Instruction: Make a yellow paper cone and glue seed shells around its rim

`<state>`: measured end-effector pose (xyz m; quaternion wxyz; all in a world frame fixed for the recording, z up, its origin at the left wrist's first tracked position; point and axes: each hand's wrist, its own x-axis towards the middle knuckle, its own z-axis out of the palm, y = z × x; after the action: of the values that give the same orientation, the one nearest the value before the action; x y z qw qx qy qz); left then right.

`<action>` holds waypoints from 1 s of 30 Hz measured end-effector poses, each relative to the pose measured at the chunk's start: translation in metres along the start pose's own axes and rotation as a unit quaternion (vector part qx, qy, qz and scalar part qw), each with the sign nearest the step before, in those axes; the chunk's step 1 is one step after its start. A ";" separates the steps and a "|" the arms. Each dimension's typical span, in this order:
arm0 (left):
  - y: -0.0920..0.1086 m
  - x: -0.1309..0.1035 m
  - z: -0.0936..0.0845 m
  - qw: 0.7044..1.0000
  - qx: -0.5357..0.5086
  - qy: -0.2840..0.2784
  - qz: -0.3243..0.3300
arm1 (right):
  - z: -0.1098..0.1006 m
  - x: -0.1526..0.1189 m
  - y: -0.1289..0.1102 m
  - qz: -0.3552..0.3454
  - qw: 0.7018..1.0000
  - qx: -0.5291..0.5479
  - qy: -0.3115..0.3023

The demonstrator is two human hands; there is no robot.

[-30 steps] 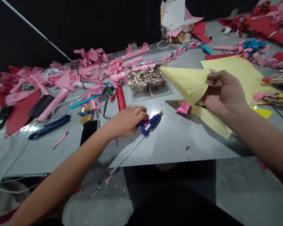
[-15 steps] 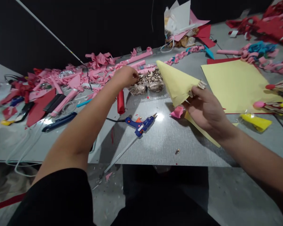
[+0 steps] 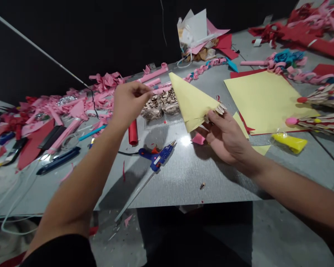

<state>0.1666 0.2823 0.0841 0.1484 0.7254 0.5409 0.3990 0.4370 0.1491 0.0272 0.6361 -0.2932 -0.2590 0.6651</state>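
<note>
A yellow paper cone (image 3: 191,102) is in my right hand (image 3: 225,135), whose fingers are closed around its wide end. Pale seed shells (image 3: 220,108) stand along the cone's rim beside my fingertips. My left hand (image 3: 132,102) is raised at the left of a clear plastic tray with two compartments of seed shells (image 3: 169,102). Its thumb and fingers are pinched together; whatever is between them is too small to make out. Below both hands, a blue glue gun (image 3: 157,157) lies on the table with its tip toward the upper right and a clear glue stick trailing behind.
Yellow sheets (image 3: 267,100) over red paper lie at right, near shell-covered cones (image 3: 319,124) with coloured tips and a yellow packet (image 3: 290,143). A red roll (image 3: 133,133) stands by the tray. Pink paper scraps (image 3: 72,107), a blue cutter (image 3: 58,160) and cables spread leftward.
My left hand has drawn back from the shell tray, fingers pinched. My right hand still holds the cone in much the same pose. The whole view has shifted slightly.
</note>
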 end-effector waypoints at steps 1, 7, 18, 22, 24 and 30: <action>0.014 -0.020 0.002 0.999 -0.032 -0.004 0.001 | 0.000 0.000 0.001 -0.004 1.000 0.006 0.002; 0.091 -0.126 0.036 0.889 -0.402 -0.104 -0.193 | 0.003 -0.001 0.007 -0.072 0.997 -0.006 0.008; 0.116 -0.131 0.079 0.790 -0.560 -0.047 -0.245 | 0.008 -0.002 0.011 -0.190 0.979 -0.067 0.013; 0.118 -0.130 0.080 0.793 -0.553 -0.050 -0.250 | 0.005 0.000 0.013 -0.199 0.976 -0.083 0.013; 0.119 -0.130 0.080 0.794 -0.552 -0.047 -0.249 | 0.003 0.001 0.014 -0.207 0.974 -0.089 0.005; 0.122 -0.128 0.081 0.804 -0.531 -0.039 -0.263 | -0.001 0.004 0.017 -0.222 0.970 -0.103 -0.011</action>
<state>0.2955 0.1385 0.0578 0.6310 0.3783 0.4079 0.5408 0.4257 0.1517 0.0140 0.7312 -0.2849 -0.3916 0.4804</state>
